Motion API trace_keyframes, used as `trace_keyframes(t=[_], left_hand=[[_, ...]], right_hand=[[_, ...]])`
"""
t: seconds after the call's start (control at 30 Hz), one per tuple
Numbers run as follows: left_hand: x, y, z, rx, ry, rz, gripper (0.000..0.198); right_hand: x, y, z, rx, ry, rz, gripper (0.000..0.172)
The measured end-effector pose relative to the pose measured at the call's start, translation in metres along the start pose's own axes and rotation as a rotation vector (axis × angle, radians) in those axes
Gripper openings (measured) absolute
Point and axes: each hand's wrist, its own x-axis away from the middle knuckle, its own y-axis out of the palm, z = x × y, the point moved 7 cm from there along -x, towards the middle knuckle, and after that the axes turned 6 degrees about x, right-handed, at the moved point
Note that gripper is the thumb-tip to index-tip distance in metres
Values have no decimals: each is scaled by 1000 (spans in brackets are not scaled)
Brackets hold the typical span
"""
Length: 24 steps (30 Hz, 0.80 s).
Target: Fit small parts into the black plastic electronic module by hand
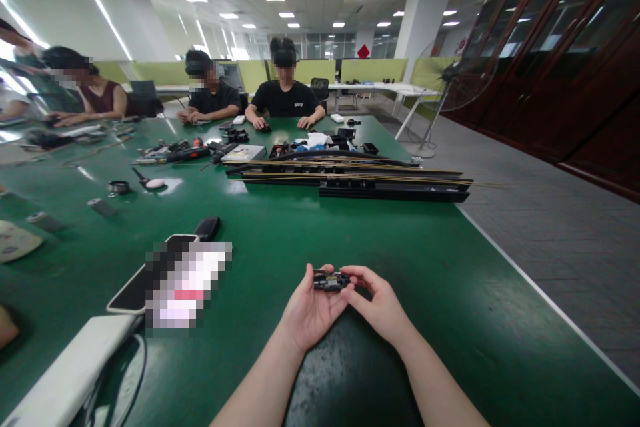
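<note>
A small black device (330,281) with inner parts showing rests in my left hand (314,310), whose palm faces up. The left thumb stands along the device's left end, and the fingers lie beneath it. From the other side, my right hand (376,297) pinches the device's right end between thumb and fingertips. Both hands are just above the green table (400,240), close to its near edge. The underside of the device is hidden by the left fingers.
Ahead lie black rails (395,193) with long thin rods on top. At left are a phone (150,277), a blurred-out bright screen (193,287), a white box (75,370) and a cable (145,373). Several people sit around the table, one person (285,97) opposite me.
</note>
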Motion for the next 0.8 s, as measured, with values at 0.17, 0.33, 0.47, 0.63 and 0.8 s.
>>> trace_keyframes(t=[0.17,0.33,0.47,0.63,0.8], left_hand=[[0,0,0,-2,-1,-19,36],[0,2,0,-14,1,-39,35],[0,2,0,-20,-4,-46,35],[0,1,1,-31,-7,-50,36],[0,2,1,-44,-2,-53,36]], right_hand=[[1,1,1,3,6,0,27],[1,1,1,7,3,1,27],[0,1,0,10,-1,4,27],[1,0,-2,12,2,1,27],[1,0,-2,5,4,-2,27]])
